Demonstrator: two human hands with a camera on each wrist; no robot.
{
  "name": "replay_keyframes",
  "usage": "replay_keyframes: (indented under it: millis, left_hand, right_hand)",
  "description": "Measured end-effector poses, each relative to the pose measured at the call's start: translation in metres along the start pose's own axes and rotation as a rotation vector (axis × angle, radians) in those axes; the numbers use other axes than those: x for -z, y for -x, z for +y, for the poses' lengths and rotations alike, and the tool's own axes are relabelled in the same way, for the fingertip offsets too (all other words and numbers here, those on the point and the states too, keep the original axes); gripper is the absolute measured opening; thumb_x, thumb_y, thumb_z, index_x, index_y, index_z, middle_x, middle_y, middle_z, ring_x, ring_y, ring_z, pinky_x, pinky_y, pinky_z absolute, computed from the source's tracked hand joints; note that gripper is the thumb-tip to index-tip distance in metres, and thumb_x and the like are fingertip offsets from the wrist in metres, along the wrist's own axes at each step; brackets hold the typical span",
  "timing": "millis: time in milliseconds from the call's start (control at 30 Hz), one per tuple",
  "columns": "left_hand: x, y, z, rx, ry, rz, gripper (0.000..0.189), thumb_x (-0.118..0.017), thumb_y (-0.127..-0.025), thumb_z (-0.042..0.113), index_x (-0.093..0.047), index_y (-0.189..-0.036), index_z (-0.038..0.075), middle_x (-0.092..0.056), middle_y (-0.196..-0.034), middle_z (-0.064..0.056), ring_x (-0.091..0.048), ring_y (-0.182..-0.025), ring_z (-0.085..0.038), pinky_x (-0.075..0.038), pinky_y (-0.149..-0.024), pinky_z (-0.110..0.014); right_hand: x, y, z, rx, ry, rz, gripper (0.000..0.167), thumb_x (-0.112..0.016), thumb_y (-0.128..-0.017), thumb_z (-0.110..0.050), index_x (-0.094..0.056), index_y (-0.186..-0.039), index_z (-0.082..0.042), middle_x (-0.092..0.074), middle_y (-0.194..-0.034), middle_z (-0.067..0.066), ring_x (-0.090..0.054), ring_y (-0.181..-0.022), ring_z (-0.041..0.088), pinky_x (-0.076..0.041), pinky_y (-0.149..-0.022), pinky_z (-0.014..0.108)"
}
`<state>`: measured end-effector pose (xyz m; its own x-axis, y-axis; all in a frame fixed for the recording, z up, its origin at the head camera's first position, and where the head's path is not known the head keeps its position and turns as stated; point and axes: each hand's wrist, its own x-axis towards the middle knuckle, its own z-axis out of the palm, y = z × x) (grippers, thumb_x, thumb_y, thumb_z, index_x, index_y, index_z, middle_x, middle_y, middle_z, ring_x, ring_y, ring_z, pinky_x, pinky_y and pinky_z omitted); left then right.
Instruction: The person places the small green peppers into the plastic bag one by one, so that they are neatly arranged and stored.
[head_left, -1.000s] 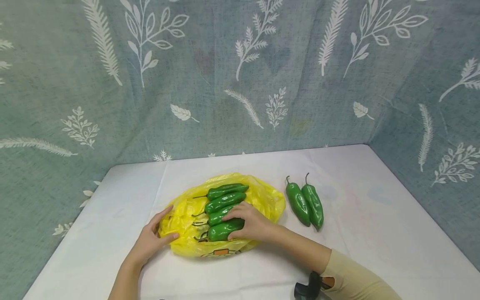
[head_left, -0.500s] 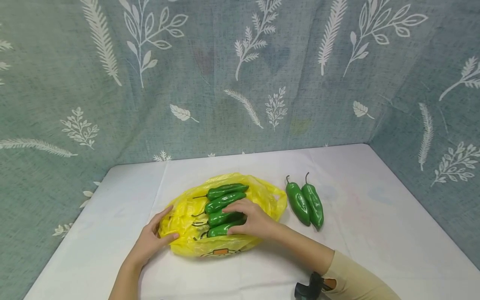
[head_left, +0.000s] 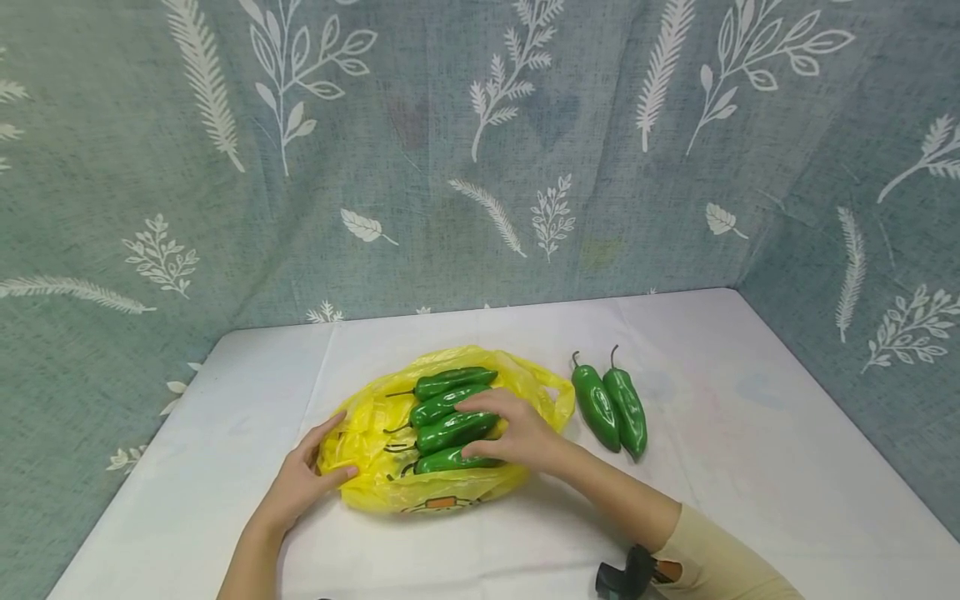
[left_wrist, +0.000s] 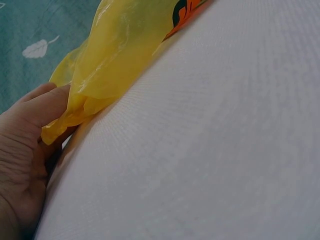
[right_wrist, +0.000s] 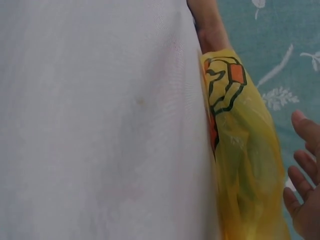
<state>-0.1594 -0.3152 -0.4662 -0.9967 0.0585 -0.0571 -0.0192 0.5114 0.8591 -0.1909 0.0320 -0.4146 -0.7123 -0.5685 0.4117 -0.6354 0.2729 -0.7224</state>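
Observation:
A yellow plastic bag (head_left: 382, 498) lies mouth-up on the table, with several green chili peppers (head_left: 453, 431) side by side in it, stems to the left. At the bag's left end my left hand (head_left: 296, 483) holds the edge; in the left wrist view its thumb side (left_wrist: 37, 107) meets the gathered yellow film (left_wrist: 125, 50). Over the right ends of the nearer peppers is my right hand (head_left: 521, 429), thumb and fingers spread apart. The right wrist view shows those fingers (right_wrist: 301, 182) loose beside the bag (right_wrist: 250, 145), holding nothing.
Two more green chili peppers (head_left: 597, 408) lie close together on the white table (head_left: 720, 467), right of the bag. Behind the table hangs a blue-green cloth (head_left: 420, 275) with white leaf prints, which also covers both sides.
The right hand has let go of the nearer peppers and drawn back slightly to the right, its fingers spread wider. The left hand stays at the bag's left edge.

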Motion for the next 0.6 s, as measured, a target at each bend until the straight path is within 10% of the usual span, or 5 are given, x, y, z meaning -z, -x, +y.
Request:
replay_keyframes:
  millis: [600]
  left_hand:
    - [0.000, 0.001, 0.001, -0.003, -0.009, 0.003, 0.088, -0.079, -0.076, 0.025, -0.030, -0.149, 0.021, -0.019, -0.156, -0.013, -0.011, -0.144, -0.038, -0.013, -0.114, -0.059]
  right_hand:
    - [0.019, 0.008, 0.007, -0.003, -0.014, 0.113, 0.055, -0.083, -0.069, -0.018, -0.064, -0.120, -0.009, -0.064, -0.121, 0.003, -0.055, -0.116, 0.020, -0.046, -0.101, 0.040]
